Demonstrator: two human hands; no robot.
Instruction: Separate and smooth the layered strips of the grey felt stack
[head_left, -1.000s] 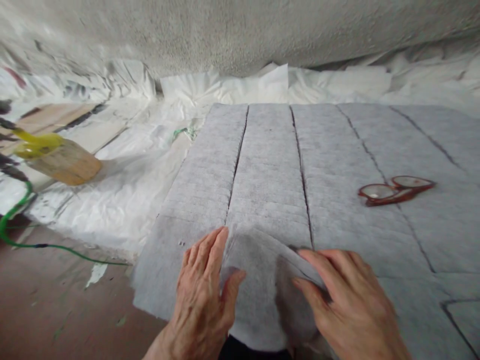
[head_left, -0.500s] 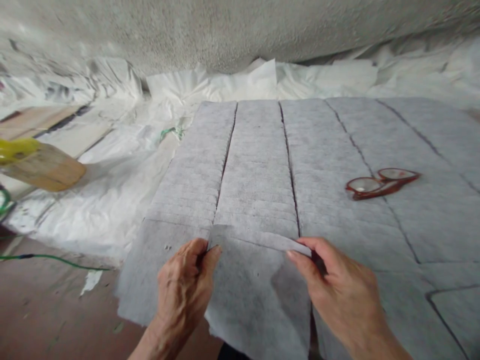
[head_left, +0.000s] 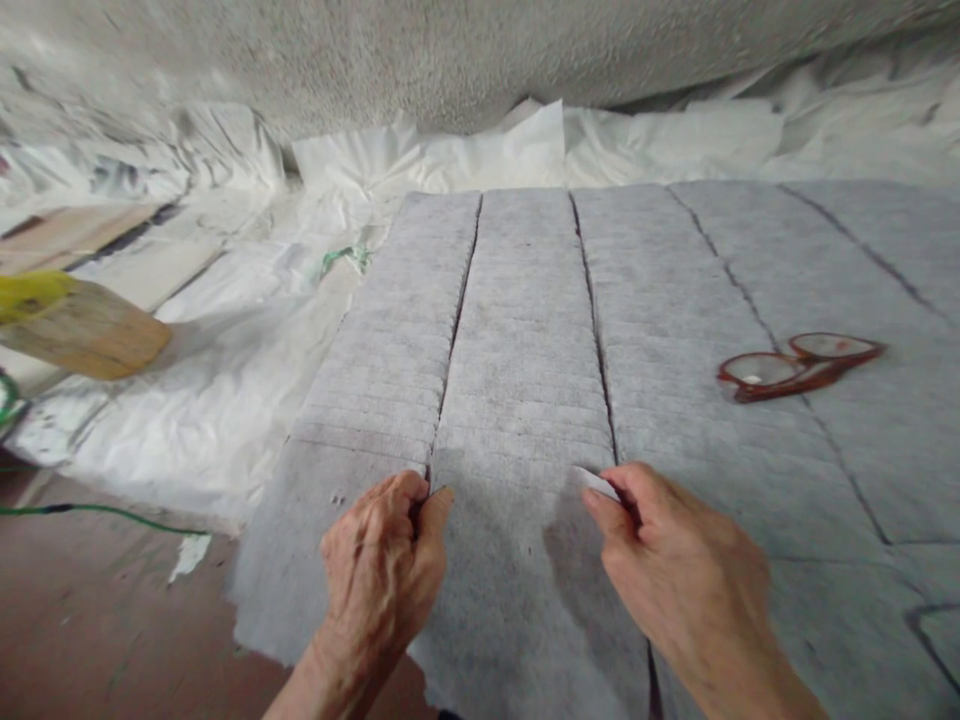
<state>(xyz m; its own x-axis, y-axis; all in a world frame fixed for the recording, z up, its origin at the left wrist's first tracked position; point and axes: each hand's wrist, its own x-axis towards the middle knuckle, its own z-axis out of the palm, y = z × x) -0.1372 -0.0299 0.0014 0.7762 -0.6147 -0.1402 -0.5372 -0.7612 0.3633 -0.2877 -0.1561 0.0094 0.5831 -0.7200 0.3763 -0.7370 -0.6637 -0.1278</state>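
Observation:
Grey felt-like sheets (head_left: 525, 300) lie in long columns, with rows of overlapping edges running across them. Dark gaps or lines separate the columns. My left hand (head_left: 382, 560) is closed, its thumb and fingers pinching at the left side of the second column. At that column's right side, my right hand (head_left: 682, 560) pinches a small raised corner of a grey sheet (head_left: 596, 483). Between the hands the sheet lies nearly flat. What sits inside the left pinch is mostly hidden.
Red-framed glasses (head_left: 795, 383) rest on the sheets at right. Crumpled white plastic covering (head_left: 225, 400) spreads to the left and back, below a rough wall (head_left: 450, 60). A yellow-topped container (head_left: 112, 335) stands at left, near a green cord (head_left: 120, 520) on the reddish floor (head_left: 90, 620).
The sheet's upper edge, raised between my hands before, now lies down except for the corner at my right hand. My view has shifted slightly, so the glasses appear further right.

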